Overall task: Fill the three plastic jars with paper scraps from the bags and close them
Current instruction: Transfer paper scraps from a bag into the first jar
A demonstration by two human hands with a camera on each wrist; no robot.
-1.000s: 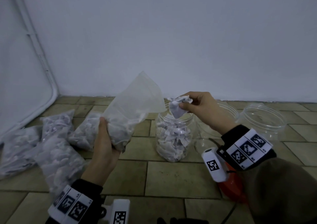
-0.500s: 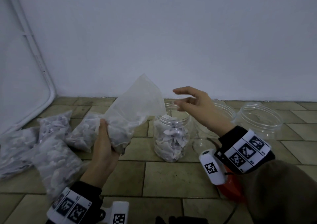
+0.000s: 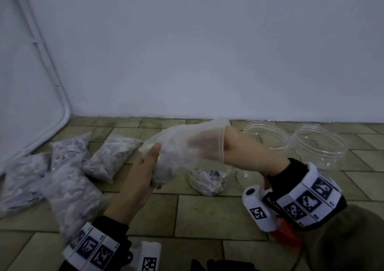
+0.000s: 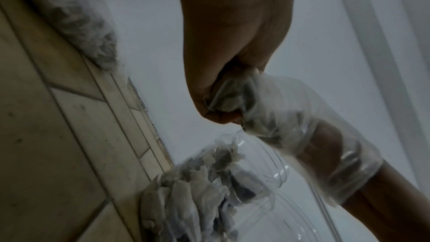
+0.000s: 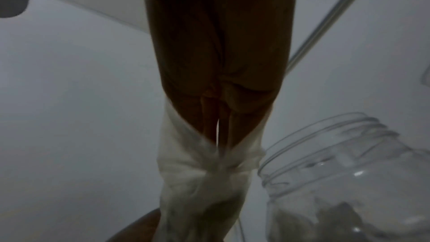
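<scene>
My left hand [image 3: 143,173] grips the clear plastic bag of paper scraps [image 3: 176,146] by its bottom; my right hand [image 3: 218,146] reaches inside it, fingers blurred. Beneath them stands the half-filled transparent jar [image 3: 209,182].

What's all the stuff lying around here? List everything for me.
Open plastic bag: one, clear, part full of scraps, held above the floor.
Sealed bags of paper scraps: about four, clear with pale scraps, on the tiles at left.
Jar with scraps: one, clear, lidless, below the right hand.
Empty jars: two, clear, lidless, by the wall at right.
Tiled floor: olive.
Orange object: one, under the right wrist, unclear.
Left hand: grips the bag's bottom.
Right hand: reaching inside the bag.
</scene>
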